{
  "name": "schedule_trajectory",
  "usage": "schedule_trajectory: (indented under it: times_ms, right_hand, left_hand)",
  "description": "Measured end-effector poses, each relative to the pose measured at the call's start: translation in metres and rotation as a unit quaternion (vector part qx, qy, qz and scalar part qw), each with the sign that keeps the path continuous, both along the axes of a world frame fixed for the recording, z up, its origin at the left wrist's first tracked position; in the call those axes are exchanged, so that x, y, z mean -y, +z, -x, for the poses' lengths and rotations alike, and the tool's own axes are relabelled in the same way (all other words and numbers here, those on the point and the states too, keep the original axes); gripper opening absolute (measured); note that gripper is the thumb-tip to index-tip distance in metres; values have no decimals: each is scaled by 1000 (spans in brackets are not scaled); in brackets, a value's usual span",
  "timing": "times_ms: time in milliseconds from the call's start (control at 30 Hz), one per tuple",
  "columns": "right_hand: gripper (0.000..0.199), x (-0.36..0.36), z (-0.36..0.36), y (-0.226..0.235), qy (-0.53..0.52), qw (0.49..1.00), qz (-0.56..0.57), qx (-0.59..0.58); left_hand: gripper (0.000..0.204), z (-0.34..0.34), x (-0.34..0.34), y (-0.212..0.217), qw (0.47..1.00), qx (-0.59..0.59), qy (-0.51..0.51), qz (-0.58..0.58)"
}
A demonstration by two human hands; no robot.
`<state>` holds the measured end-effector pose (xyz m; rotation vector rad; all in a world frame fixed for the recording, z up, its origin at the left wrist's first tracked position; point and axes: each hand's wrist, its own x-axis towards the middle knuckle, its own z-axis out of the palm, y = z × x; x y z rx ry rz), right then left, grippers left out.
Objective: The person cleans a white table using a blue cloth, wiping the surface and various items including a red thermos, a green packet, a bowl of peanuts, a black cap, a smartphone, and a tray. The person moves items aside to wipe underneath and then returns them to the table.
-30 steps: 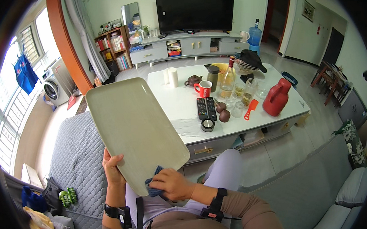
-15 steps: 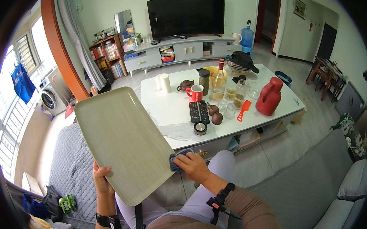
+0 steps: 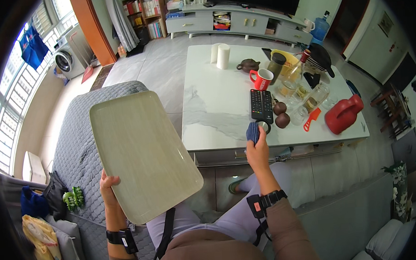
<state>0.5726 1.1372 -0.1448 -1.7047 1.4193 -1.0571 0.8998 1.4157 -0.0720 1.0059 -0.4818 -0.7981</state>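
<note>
My left hand [image 3: 109, 186] grips the lower left edge of a large beige rectangular tray [image 3: 143, 152], thumb on its face and fingers hidden behind. The tray is tilted, held above my lap and the sofa. Over the near edge of the coffee table, my right hand [image 3: 258, 148] is closed on a folded dark blue cloth [image 3: 252, 133]. Just behind that hand sits a small round black-and-silver lid [image 3: 264, 126], partly covered by the fingers. Beyond it lie two dark remote controls [image 3: 261, 105], with two brown teacups [image 3: 281, 114] to their right.
On the white coffee table [image 3: 211, 106] stand white cylinders [image 3: 222, 56], a brown teapot [image 3: 248, 65], a red mug [image 3: 262, 79], a dark tumbler [image 3: 276, 66], a glass bottle [image 3: 293, 76], several glasses, a red comb [image 3: 312, 119] and a red jug [image 3: 343, 115]. A grey quilted sofa [image 3: 76, 137] is at left.
My right hand has moved from the tray's right edge out to the table, carrying the cloth. The tray stays in my left hand. The view has shifted, so the table appears farther right.
</note>
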Motion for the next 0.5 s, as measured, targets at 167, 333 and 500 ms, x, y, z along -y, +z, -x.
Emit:
schedule_trajectory:
  times_ms: [167,333,500]
  right_hand:
    - [64,9,-49,-44,121,904,151,-382]
    - [69,44,-82,-78,112,914,132,-367]
    - [72,120,-126,-67,48,925,50,-374]
  left_hand:
    - [51,-8,1,0,999,-24,16,-39]
    - [55,-22,11,-12,993,-35,81,-83]
    - [54,-43,35,-23,989,-51,99,-100]
